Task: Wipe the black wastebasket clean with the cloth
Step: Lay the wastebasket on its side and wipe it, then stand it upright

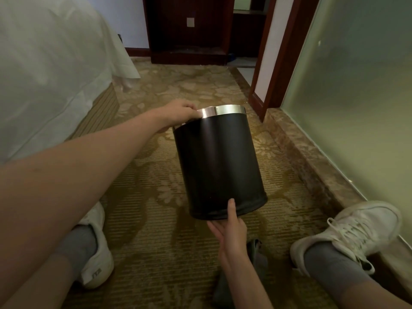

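Black wastebasket [217, 161] is held tilted over the carpet [156, 241], left hand [180, 114] fingers curled on its chrome rim, right hand [231, 230] cradling the base on flat fingers, thumb up the wall, likely steadying it for wiping, with what may be the cloth [259, 259] lying below.

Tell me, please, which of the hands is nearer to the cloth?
Right. The right hand supports the base of the basket, close by the cloth; the left hand grips the far rim.
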A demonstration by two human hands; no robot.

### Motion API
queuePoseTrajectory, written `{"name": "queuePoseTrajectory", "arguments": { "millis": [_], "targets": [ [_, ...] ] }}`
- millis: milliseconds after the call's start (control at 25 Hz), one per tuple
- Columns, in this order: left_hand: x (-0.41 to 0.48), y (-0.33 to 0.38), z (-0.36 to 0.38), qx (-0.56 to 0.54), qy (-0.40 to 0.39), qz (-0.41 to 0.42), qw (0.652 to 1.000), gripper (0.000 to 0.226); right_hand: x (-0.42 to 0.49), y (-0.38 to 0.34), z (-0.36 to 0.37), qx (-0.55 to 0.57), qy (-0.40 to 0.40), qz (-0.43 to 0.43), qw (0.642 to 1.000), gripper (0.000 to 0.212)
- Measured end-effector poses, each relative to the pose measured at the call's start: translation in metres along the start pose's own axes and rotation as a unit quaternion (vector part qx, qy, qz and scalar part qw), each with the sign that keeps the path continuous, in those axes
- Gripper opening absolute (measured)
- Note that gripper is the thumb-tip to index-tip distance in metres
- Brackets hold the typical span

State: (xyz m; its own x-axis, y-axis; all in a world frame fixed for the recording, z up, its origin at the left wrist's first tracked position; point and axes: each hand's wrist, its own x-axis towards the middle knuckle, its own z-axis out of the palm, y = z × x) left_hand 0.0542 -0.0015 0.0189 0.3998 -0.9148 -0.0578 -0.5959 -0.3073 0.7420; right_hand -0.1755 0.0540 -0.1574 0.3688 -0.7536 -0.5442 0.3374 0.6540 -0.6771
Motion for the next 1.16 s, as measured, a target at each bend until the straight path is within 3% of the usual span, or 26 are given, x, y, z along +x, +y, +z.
{"name": "queuePoseTrajectory", "arguments": {
  "millis": [120, 240, 400, 560, 640, 840, 1040, 1160],
  "targets": [
    [0.004, 0.031, 0.021, 0.012, 0.022, 0.023, 0.999, 0.018, -0.002, -0.003, -0.008, 0.017, -0.036, 0.049, 0.998, 0.048],
    [0.008, 0.047, 0.036, 0.104, 0.03, 0.058, 0.992, 0.015, -0.004, 0.004, -0.01, 0.034, -0.059, 0.131, 0.989, 0.051],
    [-0.006, 0.032, 0.018, 0.163, 0.0, 0.08, 0.983, 0.036, 0.009, 0.001, -0.013, -0.02, -0.057, 0.117, 0.991, 0.055],
    [-0.016, 0.027, 0.006, 0.118, -0.008, 0.087, 0.989, 0.037, 0.007, 0.003, -0.003, -0.065, -0.073, 0.082, 0.992, 0.056],
    [-0.017, 0.028, 0.008, 0.039, 0.015, 0.075, 0.996, 0.033, 0.002, 0.005, 0.002, -0.056, -0.062, 0.078, 0.993, 0.053],
    [-0.014, 0.038, 0.015, -0.087, 0.02, 0.021, 0.996, 0.015, -0.002, 0.01, 0.002, -0.03, -0.058, 0.102, 0.993, 0.083],
    [-0.016, 0.051, 0.012, -0.072, -0.031, -0.009, 0.997, 0.013, 0.003, 0.011, -0.001, -0.028, -0.06, 0.106, 0.992, 0.088],
    [-0.016, 0.051, 0.013, -0.073, -0.011, 0.003, 0.997, 0.016, 0.004, 0.011, -0.001, -0.039, -0.073, 0.089, 0.993, 0.084]
  ]
}}
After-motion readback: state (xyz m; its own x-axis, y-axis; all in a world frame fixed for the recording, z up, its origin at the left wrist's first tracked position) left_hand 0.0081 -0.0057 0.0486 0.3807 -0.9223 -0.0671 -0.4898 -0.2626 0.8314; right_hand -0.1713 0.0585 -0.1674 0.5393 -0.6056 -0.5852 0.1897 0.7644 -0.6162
